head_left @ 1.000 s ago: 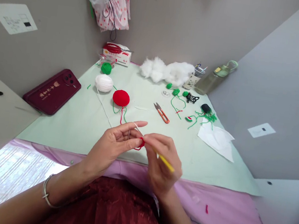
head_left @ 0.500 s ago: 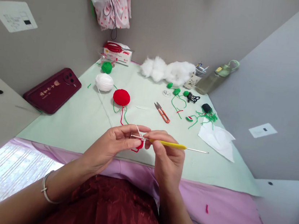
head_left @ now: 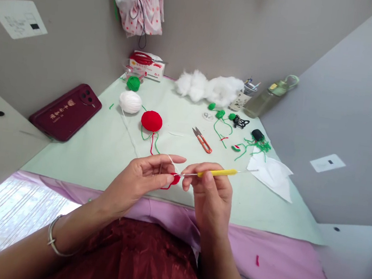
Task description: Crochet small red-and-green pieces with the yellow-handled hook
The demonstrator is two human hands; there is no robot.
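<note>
Between thumb and fingers, my left hand [head_left: 144,175] pinches a small red crochet piece [head_left: 176,180]. White yarn runs up over the left index finger, and a strand trails back toward the white yarn ball [head_left: 130,102]. My right hand [head_left: 215,188] grips the yellow handle of a double-ended crochet hook [head_left: 217,173]. The hook's left tip meets the top edge of the red piece; its other end points right, above the table. Whether a loop sits on the tip is too small to tell. Beyond my hands lies a red yarn ball [head_left: 151,121] with red and green strands.
Orange thread snips [head_left: 202,140] lie past my hands. White stuffing [head_left: 209,88], a pen cup [head_left: 243,97] and a green bottle [head_left: 270,98] stand at the back. Small green pieces [head_left: 220,114] and white paper [head_left: 271,175] are on the right, a dark red phone [head_left: 65,112] on the left.
My right hand has shifted slightly right, drawing the hook back so its left tip no longer reaches far past the red piece. The hook's right end has tilted upward.
</note>
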